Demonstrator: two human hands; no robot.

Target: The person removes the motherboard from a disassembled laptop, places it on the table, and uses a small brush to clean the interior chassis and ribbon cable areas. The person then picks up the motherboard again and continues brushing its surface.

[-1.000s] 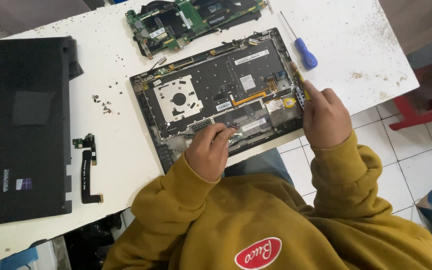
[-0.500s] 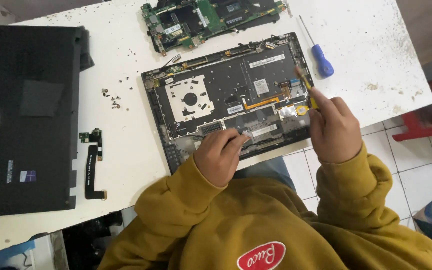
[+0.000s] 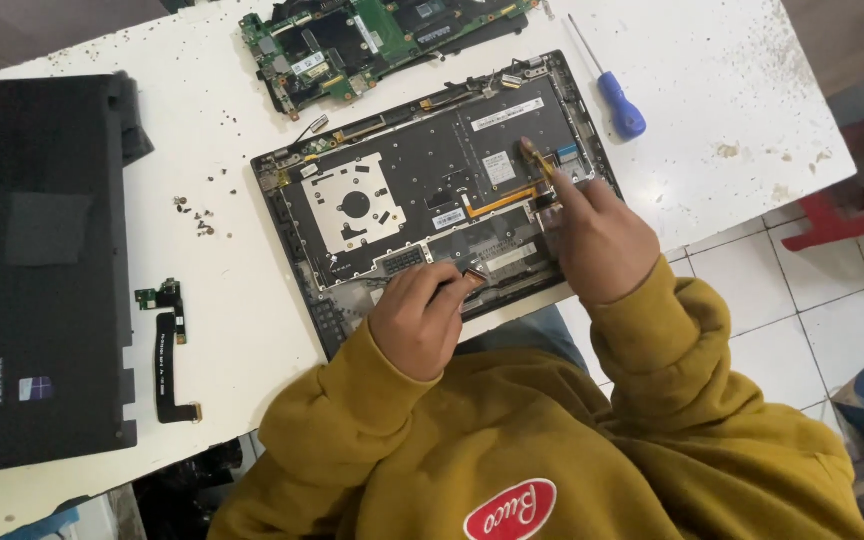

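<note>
Even, soft daylight covers the white desk (image 3: 252, 330) with no hard glare; its far right corner is the brightest part. Shadows are faint, just thin dark rims under the hands. The black panel (image 3: 37, 270) at the desk's left edge loses detail. Focus is fairly sharp, with slight softness toward the frame corners.

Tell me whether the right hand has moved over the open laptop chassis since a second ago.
Yes. The right hand has shifted inward from the laptop chassis's right edge, its finger now reaching toward the orange ribbon cable.
</note>
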